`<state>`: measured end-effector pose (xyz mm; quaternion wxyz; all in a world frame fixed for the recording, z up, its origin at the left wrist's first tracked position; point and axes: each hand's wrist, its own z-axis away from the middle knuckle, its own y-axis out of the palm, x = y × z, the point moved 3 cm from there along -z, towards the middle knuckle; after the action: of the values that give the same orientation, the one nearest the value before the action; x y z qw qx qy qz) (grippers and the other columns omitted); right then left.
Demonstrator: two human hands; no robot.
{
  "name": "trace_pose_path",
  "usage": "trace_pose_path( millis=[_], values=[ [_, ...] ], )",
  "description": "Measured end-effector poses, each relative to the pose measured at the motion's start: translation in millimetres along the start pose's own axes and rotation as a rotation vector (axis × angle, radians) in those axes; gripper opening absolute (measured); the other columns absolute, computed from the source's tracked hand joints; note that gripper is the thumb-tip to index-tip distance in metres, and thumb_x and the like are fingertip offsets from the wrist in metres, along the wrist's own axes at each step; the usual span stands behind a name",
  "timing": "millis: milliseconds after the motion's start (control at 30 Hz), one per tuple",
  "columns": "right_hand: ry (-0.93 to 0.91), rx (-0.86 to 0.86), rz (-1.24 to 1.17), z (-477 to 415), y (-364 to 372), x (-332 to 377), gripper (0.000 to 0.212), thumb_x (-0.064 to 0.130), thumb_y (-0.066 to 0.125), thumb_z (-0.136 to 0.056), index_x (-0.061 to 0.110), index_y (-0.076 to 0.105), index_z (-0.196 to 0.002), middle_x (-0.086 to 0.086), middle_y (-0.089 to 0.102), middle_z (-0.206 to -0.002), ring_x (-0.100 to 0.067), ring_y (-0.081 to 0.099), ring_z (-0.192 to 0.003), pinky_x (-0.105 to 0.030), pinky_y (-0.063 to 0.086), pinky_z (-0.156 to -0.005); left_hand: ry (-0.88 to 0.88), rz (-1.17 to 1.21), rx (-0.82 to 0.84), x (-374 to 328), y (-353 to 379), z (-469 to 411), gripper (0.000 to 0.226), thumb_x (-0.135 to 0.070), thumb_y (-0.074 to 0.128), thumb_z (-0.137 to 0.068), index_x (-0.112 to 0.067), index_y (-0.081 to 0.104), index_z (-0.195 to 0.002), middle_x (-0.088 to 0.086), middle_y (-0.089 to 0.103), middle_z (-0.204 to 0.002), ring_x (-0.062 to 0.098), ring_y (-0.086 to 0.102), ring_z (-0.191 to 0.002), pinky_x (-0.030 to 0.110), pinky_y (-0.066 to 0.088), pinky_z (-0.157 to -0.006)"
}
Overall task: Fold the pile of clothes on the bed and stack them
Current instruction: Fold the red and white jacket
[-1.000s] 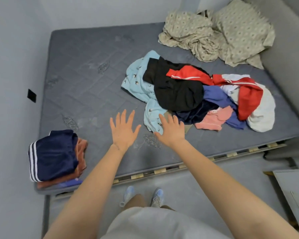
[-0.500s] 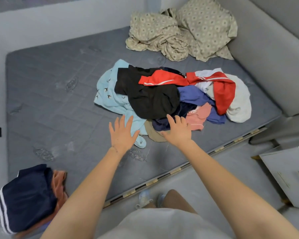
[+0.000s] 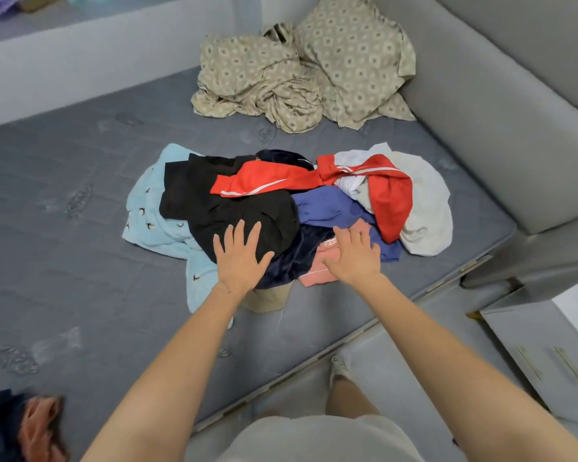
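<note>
The pile of clothes [image 3: 281,195] lies loose in the middle of the bed [image 3: 64,261], close to its near edge. The left hand [image 3: 239,258] is spread wide with straight fingers over the black garment [image 3: 221,208]. The right hand [image 3: 352,256] is flat over the pink garment [image 3: 317,275], holding nothing. A small stack [image 3: 14,425] of dark blue and rust clothes shows blurred at the lower left.

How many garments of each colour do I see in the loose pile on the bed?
Light blue: 1
Black: 1
Red: 1
Blue: 1
Navy: 1
Pink: 1
Tan: 1
White or cream: at least 1
Total: at least 8; more may lie hidden.
</note>
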<state>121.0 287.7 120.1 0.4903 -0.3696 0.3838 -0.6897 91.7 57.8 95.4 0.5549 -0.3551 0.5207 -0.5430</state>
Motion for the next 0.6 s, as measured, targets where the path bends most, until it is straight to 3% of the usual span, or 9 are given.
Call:
trace_pose_path(
  millis=[167, 267, 400, 500, 600],
  values=[
    [-0.064, 0.002, 0.021, -47.6, -21.7, -57.3, 0.076, 0.052, 0.049, -0.095, 0.024, 0.012, -0.156, -0.008, 0.013, -0.162, -0.031, 0.01, -0.148, -0.049, 0.02, -0.115, -0.075, 0.068, 0.009, -71.6, 21.8, -37.8, 0.074, -0.06, 0.032, -0.087, -0.017, 0.047, -0.145, 0.023, 0.045, -0.146, 0.044, 0.042, -0.134, 0.065, 0.026, -0.109],
    [-0.089, 0.006, 0.032, -73.0, -28.8, -88.1, 0.077, 0.051, 0.05, -0.095, 0.023, 0.012, -0.156, -0.008, 0.015, -0.161, -0.029, 0.011, -0.148, -0.048, 0.021, -0.115, -0.073, 0.117, 0.023, -115.4, 32.5, -66.0, 0.076, -0.061, 0.032, -0.086, -0.016, 0.045, -0.146, 0.022, 0.042, -0.149, 0.044, 0.038, -0.137, 0.064, 0.022, -0.111],
    [-0.069, 0.014, 0.029, -112.2, -36.3, -127.3, 0.076, 0.05, 0.051, -0.095, 0.023, 0.014, -0.156, -0.008, 0.017, -0.16, -0.028, 0.013, -0.147, -0.046, 0.023, -0.113, -0.021, 0.111, -0.015, -157.9, 48.3, -109.9, 0.067, -0.053, 0.052, -0.09, -0.016, 0.046, -0.146, 0.024, 0.043, -0.148, 0.045, 0.041, -0.135, 0.066, 0.027, -0.109],
    [-0.033, -0.034, 0.003, -144.0, -38.2, -151.5, 0.074, 0.051, 0.054, -0.093, 0.023, 0.023, -0.154, -0.009, 0.022, -0.158, -0.03, 0.02, -0.144, -0.046, 0.028, -0.109, 0.013, 0.111, 0.036, -180.4, 65.7, -147.0, 0.069, -0.058, 0.04, -0.086, -0.015, 0.059, -0.136, 0.025, 0.056, -0.135, 0.046, 0.056, -0.12, 0.067, 0.041, -0.095],
    [0.009, -0.06, -0.026, -179.6, -36.6, -173.1, 0.073, 0.052, 0.052, -0.094, 0.024, 0.02, -0.154, -0.011, 0.018, -0.16, -0.031, 0.018, -0.146, -0.047, 0.026, -0.11, 0.032, 0.142, 0.057, -199.7, 87.7, -186.8, 0.072, -0.059, 0.036, -0.086, -0.013, 0.058, -0.136, 0.026, 0.054, -0.137, 0.048, 0.054, -0.122, 0.069, 0.04, -0.095]
  ],
)
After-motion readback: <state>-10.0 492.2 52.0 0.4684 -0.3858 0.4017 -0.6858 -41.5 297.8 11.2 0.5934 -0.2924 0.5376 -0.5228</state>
